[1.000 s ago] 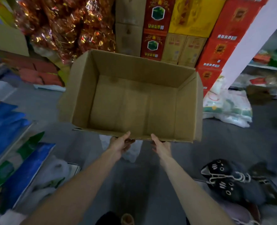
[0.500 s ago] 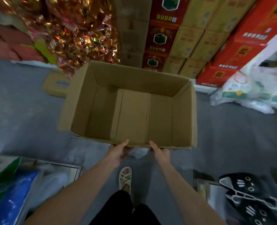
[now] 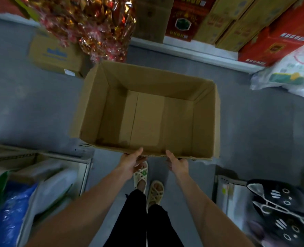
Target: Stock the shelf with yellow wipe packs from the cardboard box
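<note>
Head view: cardboard box (image 3: pixel 147 122) at frame centre, bare bottom showing. Left hand (image 3: pixel 131 162) and right hand (image 3: pixel 178 163) grip its near rim, thumbs on top. Grey floor (image 3: pixel 254 125) lies open either side; foil bags (image 3: pixel 94 24) crowd its upper-left corner.

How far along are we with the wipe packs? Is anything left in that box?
Done, by the look of it: the cardboard box shows only its bare bottom, with no yellow packs inside. In hand: the left hand and the right hand each grip its near rim. The stocked shelf is out of view, so I cannot confirm placement. Likely left: disposing of the empty box.
</note>
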Motion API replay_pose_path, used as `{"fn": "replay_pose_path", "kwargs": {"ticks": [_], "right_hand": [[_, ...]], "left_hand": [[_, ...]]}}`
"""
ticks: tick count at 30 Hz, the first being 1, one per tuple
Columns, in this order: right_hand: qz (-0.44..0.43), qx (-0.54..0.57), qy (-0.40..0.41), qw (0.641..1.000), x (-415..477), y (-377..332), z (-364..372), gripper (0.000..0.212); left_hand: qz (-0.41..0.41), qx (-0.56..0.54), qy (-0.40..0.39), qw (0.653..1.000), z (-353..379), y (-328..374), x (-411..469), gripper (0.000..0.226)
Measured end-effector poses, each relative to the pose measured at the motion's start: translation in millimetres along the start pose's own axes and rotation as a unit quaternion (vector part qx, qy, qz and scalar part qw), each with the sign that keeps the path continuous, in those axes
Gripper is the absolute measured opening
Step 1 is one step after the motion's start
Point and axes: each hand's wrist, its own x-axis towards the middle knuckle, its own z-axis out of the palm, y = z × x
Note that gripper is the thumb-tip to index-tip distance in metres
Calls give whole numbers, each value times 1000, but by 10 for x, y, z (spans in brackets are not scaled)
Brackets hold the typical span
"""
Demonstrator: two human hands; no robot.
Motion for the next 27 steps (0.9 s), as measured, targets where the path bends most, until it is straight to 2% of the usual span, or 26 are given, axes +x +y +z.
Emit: {"fn": "replay_pose_path", "kwargs": {"ticks": [4, 10, 16, 19, 22, 27], "right_hand": [[19, -5, -8, 1000, 85, 1, 63, 35], [26, 8, -3, 1000, 158, 64, 135, 28], [35, 7, -6, 999, 132, 94, 128, 29], [9, 7, -8, 1000, 134, 138, 105, 21], [-20, 26, -12, 999, 125, 233, 49, 19], [-81, 13, -24, 996, -37, 308, -133, 22]], "left_hand": [[-3, 1, 0, 1000, -27, 28, 102, 30], [-7, -3, -1, 1000, -69, 14, 215, 36], [6, 18, 8, 1000, -117, -29, 289, 26], [14, 30, 10, 999, -159, -53, 257, 43], [28, 69, 30, 997, -248, -150, 241, 70], [73, 84, 29, 993, -249, -308, 41, 43]]}}
